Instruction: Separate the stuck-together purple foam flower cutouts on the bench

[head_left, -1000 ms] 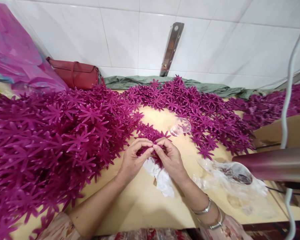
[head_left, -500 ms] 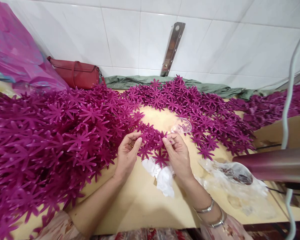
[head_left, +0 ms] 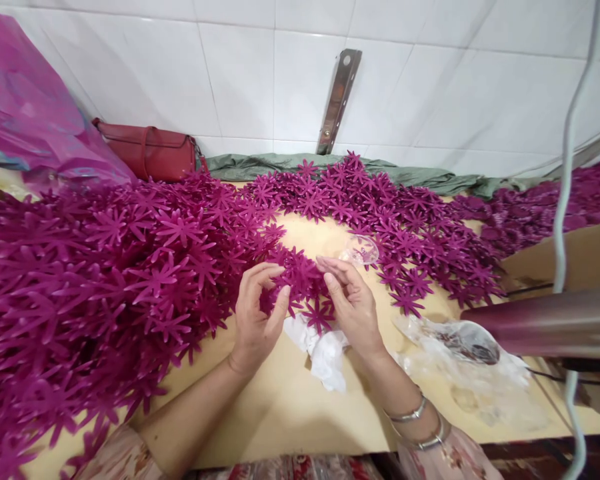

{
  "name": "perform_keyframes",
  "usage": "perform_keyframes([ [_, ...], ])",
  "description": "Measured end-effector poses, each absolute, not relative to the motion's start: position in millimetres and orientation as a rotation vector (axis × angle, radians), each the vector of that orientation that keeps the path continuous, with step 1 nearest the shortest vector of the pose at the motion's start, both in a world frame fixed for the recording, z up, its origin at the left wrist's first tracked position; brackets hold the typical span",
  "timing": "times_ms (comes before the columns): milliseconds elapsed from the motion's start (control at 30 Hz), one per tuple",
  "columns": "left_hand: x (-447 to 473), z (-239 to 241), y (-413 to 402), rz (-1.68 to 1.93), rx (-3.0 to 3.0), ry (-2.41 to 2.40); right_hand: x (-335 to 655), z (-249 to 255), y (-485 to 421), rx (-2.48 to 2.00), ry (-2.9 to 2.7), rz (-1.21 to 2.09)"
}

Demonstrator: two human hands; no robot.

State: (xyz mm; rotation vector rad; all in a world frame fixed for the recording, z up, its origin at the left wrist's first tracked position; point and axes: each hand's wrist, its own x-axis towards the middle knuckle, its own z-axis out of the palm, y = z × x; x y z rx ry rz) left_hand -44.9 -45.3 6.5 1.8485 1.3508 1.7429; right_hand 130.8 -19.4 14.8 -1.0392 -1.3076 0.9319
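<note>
Head view shows the left hand [head_left: 257, 317] loosely open, apparently empty, the right hand [head_left: 354, 307] half-curled, its hold unclear, purple flower pieces [head_left: 301, 272] between and just beyond them, seemingly mid-handling, the next grip calling for a light fingertip pinch.

The petals [head_left: 173, 227] are magenta with paler tips, the handbag [head_left: 167, 157] red, the sleeve [head_left: 123, 459] flowered pale pink.

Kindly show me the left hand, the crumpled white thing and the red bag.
Left hand [head_left: 256, 321]: head view, middle of the hand.
Crumpled white thing [head_left: 327, 355]: head view, near its middle.
Red bag [head_left: 166, 152]: head view, its front, beside the strap.
</note>
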Motion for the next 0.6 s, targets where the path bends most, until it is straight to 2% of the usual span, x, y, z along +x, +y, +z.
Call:
perform_keyframes([
  [100, -40, 7, -50, 1.639, 2.062, 1.124, 133, 22, -21, -1.048, -1.371, 0.788],
  [267, -25, 3, -45, 1.043, 2.527, 0.873, 143, 29, -25, -1.070, -1.353, 0.479],
  [433, -11, -1, -21, 0.574, 2.852, 0.824, 149, 28, -26, -1.066, -1.358, 0.435],
  [600, -17, -1, 11, 0.440, 2.964, 0.954, 150, 26, -23, -1.028, -1.400, 0.447],
])
